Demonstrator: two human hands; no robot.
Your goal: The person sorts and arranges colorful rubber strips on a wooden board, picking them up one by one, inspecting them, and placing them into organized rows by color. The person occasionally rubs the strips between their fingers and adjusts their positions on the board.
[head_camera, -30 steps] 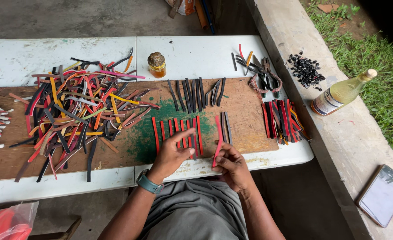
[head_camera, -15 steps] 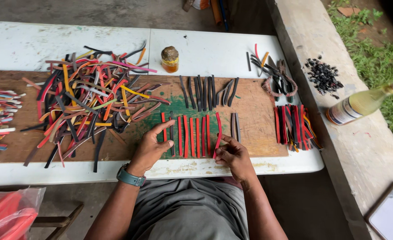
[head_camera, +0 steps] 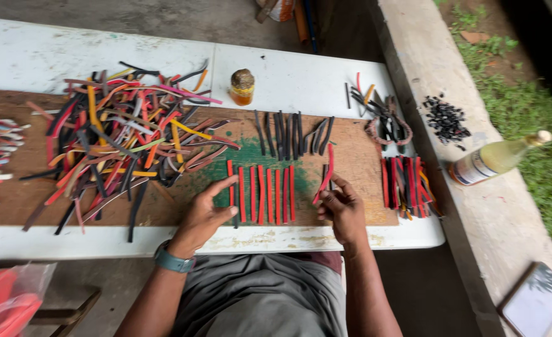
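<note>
Resting on a brown board (head_camera: 363,150) atop white table (head_camera: 70,53), left hand (head_camera: 204,215) spread, right hand (head_camera: 343,209) seemingly pinching red strip (head_camera: 326,175)

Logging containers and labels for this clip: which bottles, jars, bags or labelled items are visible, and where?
Bottle: lying on the concrete ledge at right, yellowish liquid, pale cap, label band.
Small jar: upright at the table's far side, amber contents, dark lid.
Plastic bag: lower left, clear with red contents.
Flat tablet-like item: lower right ledge, pale face, dark edge.

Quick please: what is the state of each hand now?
Left hand: open, fingertips on the row of red strips.
Right hand: closed on one red strip.
</note>
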